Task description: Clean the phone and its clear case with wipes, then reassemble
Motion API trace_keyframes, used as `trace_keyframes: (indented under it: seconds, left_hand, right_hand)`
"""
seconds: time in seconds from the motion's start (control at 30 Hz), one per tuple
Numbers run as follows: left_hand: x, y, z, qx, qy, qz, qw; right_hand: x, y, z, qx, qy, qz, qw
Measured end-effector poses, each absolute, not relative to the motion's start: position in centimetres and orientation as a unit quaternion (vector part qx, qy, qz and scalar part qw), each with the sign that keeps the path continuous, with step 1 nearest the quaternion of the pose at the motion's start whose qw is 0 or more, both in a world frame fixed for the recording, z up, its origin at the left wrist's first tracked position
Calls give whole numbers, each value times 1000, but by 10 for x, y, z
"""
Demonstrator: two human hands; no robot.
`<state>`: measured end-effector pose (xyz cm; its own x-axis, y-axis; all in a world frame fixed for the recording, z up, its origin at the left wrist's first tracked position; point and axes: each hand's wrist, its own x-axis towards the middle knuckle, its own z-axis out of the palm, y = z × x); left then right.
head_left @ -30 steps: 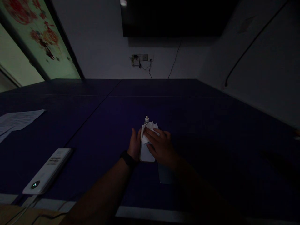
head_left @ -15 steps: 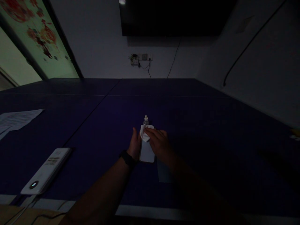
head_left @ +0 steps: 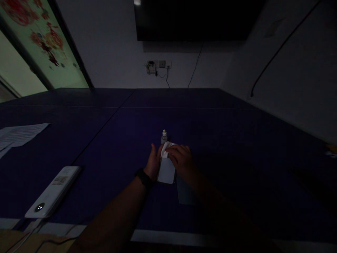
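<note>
Dim light fills a room with pale walls, a large black flat screen on the far one and a greenish glass panel with red floral patterns at far left. Below spreads a wide, dark purple-blue desk, crossed by thin seams. Near its middle is a flat, rounded rectangular phone with a pale face, between the person's two hands. Along its left edge rests the left hand, a black band at the wrist; its thumb stands apart, and whether the other fingers grip the phone I cannot tell. Over the phone's far end, the right hand has its fingers closed on a crumpled white tissue. Just beyond stands a small clear bottle with a white cap. Beneath the right wrist lies a flat, dark grey rectangle. At near left sits a long white power bank with a round dark display; farther left lie printed white papers.
</note>
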<state>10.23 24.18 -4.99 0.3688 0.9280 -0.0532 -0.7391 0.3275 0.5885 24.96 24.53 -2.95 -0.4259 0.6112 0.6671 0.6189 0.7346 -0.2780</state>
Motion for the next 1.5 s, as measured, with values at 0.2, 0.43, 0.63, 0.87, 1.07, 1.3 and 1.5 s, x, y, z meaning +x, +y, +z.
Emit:
trace_keyframes:
  seconds: [0.2,0.43,0.63,0.87,1.07,1.3,1.5]
  left_hand:
    - [102,244,-52,244,192,530,789]
    - [102,234,-39,244,221,509,796]
    - [102,233,-35,223,245,498,801]
    - [104,235,-34,222,236,521,790]
    - [105,231,-31,237,234,513,791]
    - [103,231,-31,236,239,514,789]
    - [102,231,-31,231,227,514,794]
  right_hand:
    - [248,246,-31,-331,-848,0,414]
    - [248,246,-30,-339,-846,-10,410]
    - [250,250,-32,-388,-826,-39,407]
    - [247,242,-26,-355,-855,-47,376]
    - [245,239,-25,-408,-830,-69,373]
    - [247,238,-23,-403,-839,-58,362]
    - [245,239,-22,-375,-858,-47,348]
